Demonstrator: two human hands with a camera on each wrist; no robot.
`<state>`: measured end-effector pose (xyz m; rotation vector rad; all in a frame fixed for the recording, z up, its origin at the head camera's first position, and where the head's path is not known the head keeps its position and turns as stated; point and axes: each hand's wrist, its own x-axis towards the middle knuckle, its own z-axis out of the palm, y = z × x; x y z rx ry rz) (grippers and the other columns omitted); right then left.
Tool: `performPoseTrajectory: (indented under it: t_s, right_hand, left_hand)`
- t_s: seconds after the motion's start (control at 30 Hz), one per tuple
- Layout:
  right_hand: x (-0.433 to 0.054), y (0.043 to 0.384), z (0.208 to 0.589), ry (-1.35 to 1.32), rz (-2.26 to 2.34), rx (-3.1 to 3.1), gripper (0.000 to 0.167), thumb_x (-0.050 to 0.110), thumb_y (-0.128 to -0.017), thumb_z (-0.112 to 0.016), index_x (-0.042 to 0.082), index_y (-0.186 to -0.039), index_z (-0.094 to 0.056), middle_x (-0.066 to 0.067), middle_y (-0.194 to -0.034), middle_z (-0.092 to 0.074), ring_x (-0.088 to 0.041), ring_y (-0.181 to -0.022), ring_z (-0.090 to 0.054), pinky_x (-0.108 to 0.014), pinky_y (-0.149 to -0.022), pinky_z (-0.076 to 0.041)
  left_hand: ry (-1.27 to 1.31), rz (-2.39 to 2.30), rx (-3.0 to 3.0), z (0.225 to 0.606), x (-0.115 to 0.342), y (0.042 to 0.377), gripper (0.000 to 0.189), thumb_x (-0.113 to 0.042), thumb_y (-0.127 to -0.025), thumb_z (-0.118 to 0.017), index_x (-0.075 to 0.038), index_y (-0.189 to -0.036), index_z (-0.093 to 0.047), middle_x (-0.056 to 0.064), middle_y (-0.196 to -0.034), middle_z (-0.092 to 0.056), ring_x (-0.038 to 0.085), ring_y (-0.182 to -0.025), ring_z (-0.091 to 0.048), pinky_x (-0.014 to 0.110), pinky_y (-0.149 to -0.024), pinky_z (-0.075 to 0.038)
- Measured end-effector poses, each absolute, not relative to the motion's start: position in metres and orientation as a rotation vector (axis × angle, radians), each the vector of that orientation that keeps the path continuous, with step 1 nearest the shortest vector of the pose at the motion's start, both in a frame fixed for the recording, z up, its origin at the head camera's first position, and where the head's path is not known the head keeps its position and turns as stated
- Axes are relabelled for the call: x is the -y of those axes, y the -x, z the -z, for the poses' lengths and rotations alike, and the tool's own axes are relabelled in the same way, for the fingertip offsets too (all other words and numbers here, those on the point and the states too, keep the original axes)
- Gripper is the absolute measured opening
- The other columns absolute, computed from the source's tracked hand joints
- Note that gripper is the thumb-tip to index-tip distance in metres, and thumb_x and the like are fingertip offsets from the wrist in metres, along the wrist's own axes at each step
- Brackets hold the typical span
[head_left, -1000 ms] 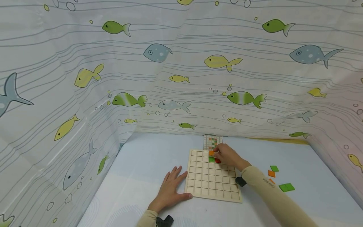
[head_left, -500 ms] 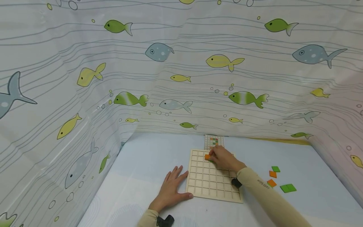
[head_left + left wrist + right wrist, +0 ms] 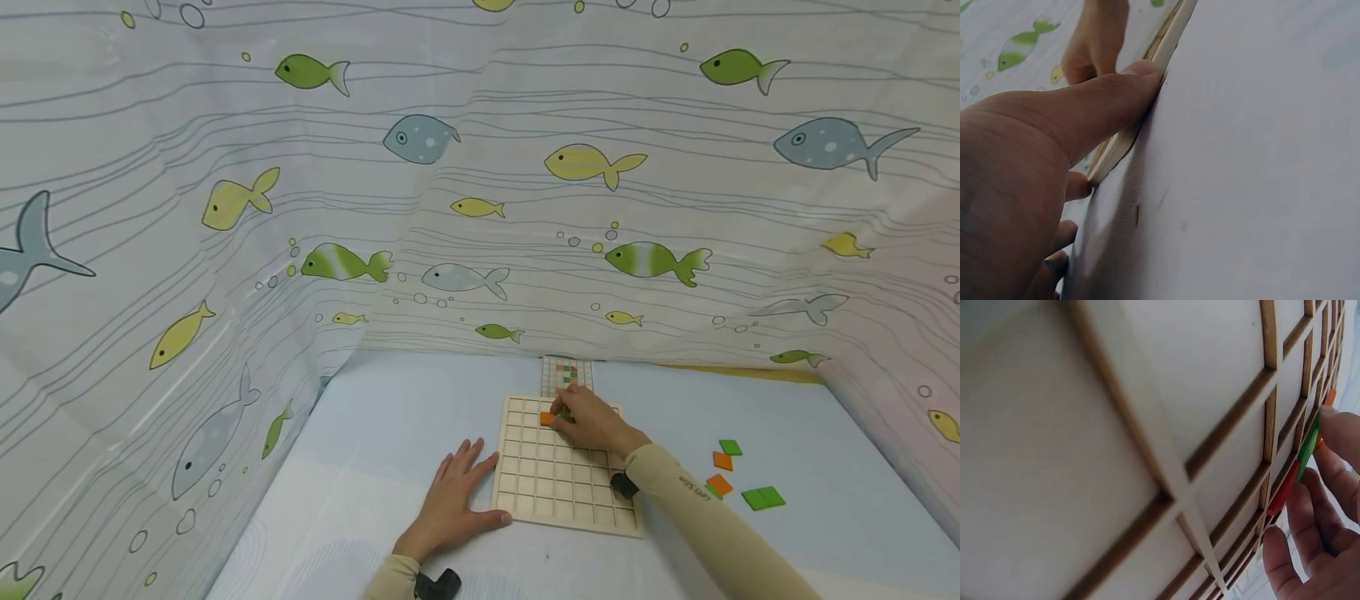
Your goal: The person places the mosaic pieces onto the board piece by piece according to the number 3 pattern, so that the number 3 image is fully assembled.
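A square wooden grid board lies on the table. My left hand rests at its left side with fingers spread; in the left wrist view its thumb presses the board's edge. Over the board's upper part, my right hand pinches an orange square tile at a cell near the back. Just right of it lies a green tile, partly covered by the fingers. Beside that sits a red tile, which the hand hides in the head view.
Behind the board lies a pattern card printed with a coloured grid. Several loose green tiles and orange tiles lie on the table to the right. A fish-printed curtain surrounds the table at the back and sides.
My right hand has moved the orange tile left and slightly nearer, from behind the green tile to a spot left of it. The left hand has stayed put.
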<state>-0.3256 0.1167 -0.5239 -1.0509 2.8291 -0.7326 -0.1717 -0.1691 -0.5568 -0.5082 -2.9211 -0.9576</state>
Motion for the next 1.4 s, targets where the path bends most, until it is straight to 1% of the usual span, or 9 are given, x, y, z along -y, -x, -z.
performPoseTrajectory:
  t_s: [0.1,0.23,0.4,0.53,0.7,0.83,1.0,1.4]
  right_hand:
    - [-0.1170,0.3253,0.5236,1.046,0.748,-2.821,0.015,0.020,-0.102,-0.073,0.010,-0.113,-0.072,-0.004,-0.111,-0.067,-0.017,-0.097,-0.060,-0.039,-0.085,-0.058]
    - [-0.1172,0.3269,0.5238,1.051,0.777,-2.812,0.013,0.019,-0.101,-0.074,0.011,-0.110,-0.072,-0.003,-0.109,-0.068,-0.019,-0.099,-0.064,-0.040,-0.087,-0.060]
    - [-0.1185,0.3296,0.5236,1.079,0.772,-2.810,0.012,0.018,-0.100,-0.076,0.012,-0.109,-0.073,-0.001,-0.107,-0.070,-0.019,-0.099,-0.066,-0.039,-0.087,-0.061]
    - [-0.1192,0.3307,0.5216,1.119,0.776,-2.809,0.012,0.017,-0.099,-0.076,0.011,-0.109,-0.074,-0.002,-0.106,-0.071,-0.019,-0.097,-0.068,-0.037,-0.084,-0.061]
    - [-0.1181,0.3299,0.5206,1.138,0.757,-2.826,0.012,0.018,-0.098,-0.078,0.012,-0.107,-0.074,-0.002,-0.104,-0.071,-0.015,-0.091,-0.064,-0.034,-0.080,-0.059]
    - [-0.1166,0.3301,0.5208,1.171,0.732,-2.839,0.010,0.019,-0.097,-0.079,0.012,-0.103,-0.075,-0.001,-0.100,-0.070,-0.014,-0.087,-0.061,-0.034,-0.077,-0.057]
    - [-0.1169,0.3297,0.5203,1.184,0.727,-2.842,0.008,0.018,-0.096,-0.079,0.013,-0.100,-0.074,-0.002,-0.100,-0.070,-0.016,-0.088,-0.064,-0.036,-0.078,-0.058]
    - [-0.1178,0.3294,0.5218,1.145,0.826,-2.794,0.010,0.017,-0.095,-0.081,0.011,-0.100,-0.076,-0.001,-0.098,-0.073,-0.017,-0.087,-0.066,-0.031,-0.077,-0.059]
  left_hand:
    - [0.505,0.962,2.926,0.5571,0.1687,0.1718,0.092,-0.062,-0.085,-0.079,-0.013,-0.158,-0.052,0.019,-0.171,-0.035,0.045,-0.162,-0.022,0.069,-0.130,-0.018]
    - [0.501,0.962,2.929,0.5570,0.1684,0.1724,0.091,-0.062,-0.086,-0.079,-0.013,-0.158,-0.051,0.019,-0.171,-0.035,0.045,-0.162,-0.022,0.068,-0.130,-0.018]
    - [0.514,0.965,2.927,0.5554,0.1689,0.1727,0.091,-0.061,-0.086,-0.079,-0.013,-0.158,-0.051,0.019,-0.171,-0.035,0.045,-0.162,-0.022,0.069,-0.130,-0.018]
    - [0.512,0.964,2.929,0.5542,0.1691,0.1732,0.091,-0.062,-0.086,-0.078,-0.013,-0.158,-0.051,0.018,-0.171,-0.035,0.045,-0.162,-0.021,0.068,-0.130,-0.018]
    - [0.491,0.961,2.938,0.5535,0.1686,0.1736,0.092,-0.063,-0.086,-0.078,-0.013,-0.158,-0.051,0.018,-0.172,-0.035,0.043,-0.163,-0.021,0.067,-0.131,-0.017]
    - [0.489,0.965,2.938,0.5536,0.1683,0.1734,0.091,-0.062,-0.086,-0.079,-0.013,-0.158,-0.051,0.018,-0.172,-0.034,0.044,-0.163,-0.021,0.067,-0.131,-0.017]
    - [0.489,0.970,2.941,0.5545,0.1680,0.1731,0.091,-0.062,-0.086,-0.078,-0.014,-0.158,-0.051,0.018,-0.172,-0.033,0.044,-0.163,-0.020,0.067,-0.131,-0.016]
    - [0.488,0.972,2.940,0.5555,0.1687,0.1718,0.091,-0.062,-0.086,-0.078,-0.014,-0.158,-0.051,0.018,-0.172,-0.034,0.044,-0.163,-0.021,0.067,-0.131,-0.016]
